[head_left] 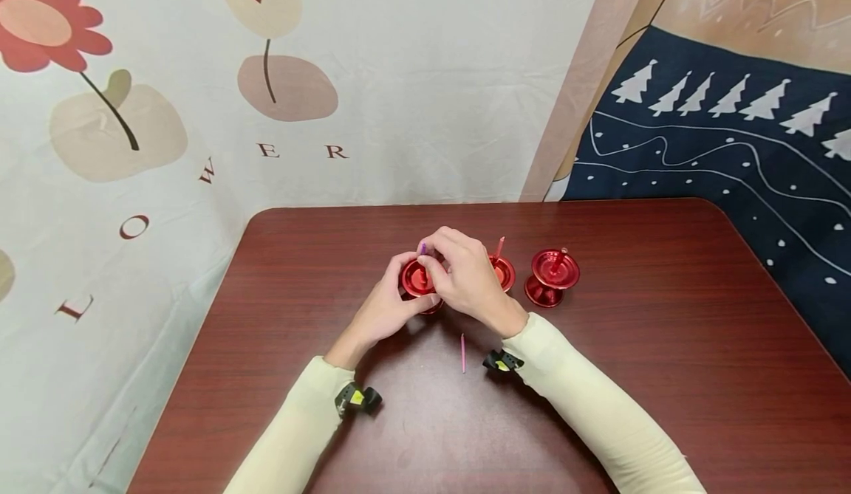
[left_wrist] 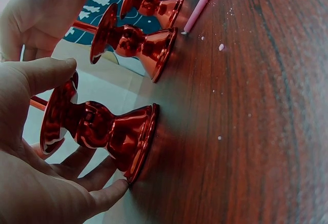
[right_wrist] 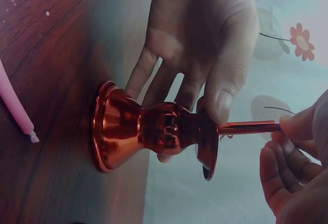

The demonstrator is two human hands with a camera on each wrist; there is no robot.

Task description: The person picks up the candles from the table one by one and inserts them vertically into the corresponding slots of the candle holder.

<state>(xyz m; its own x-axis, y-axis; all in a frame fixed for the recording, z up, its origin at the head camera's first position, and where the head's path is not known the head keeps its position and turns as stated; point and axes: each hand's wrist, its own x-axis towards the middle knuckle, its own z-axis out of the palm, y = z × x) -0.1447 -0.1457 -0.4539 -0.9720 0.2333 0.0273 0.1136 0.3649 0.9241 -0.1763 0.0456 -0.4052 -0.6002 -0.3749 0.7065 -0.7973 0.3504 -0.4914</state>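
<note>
A shiny red candle holder [right_wrist: 169, 126], with a round dish and a flared foot, stands upright on the table. My left hand [head_left: 384, 308] grips it, thumb at the dish rim and fingers around the far side. Above the dish, my right hand [head_left: 468, 272] pinches a thin purple candle [head_left: 423, 248] between thumb and fingertips. Its lower end meets the top of the holder's upright red tube [right_wrist: 246, 127]; how deep it sits I cannot tell. A pink candle [head_left: 463, 354] lies on the table just below my hands.
Right of my hands stands a second red candle holder [head_left: 507, 274], partly covered by my right hand, with a reddish stick rising from it. A third red holder [head_left: 555, 271] is farther right. Small pale crumbs [left_wrist: 221, 47] dot the brown table [head_left: 638, 361]. Printed cloth hangs behind.
</note>
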